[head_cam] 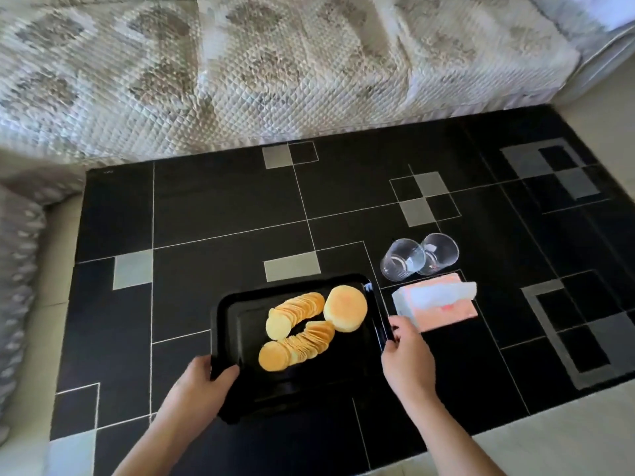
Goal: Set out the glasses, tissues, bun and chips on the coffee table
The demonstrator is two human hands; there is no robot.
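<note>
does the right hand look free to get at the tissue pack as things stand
Probably not right away: the right hand grips the edge of the black tray, as does the left hand. The tissue pack lies just beyond it with nothing between, so letting go should suffice.

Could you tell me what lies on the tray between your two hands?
In the head view, two rows of chips and the bun lie on the black tray between left hand and right hand.

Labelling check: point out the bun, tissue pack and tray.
bun [345,308], head view, middle of its top.
tissue pack [446,312], head view, pink side face.
tray [240,324], head view, bare floor left of the chips.
</note>
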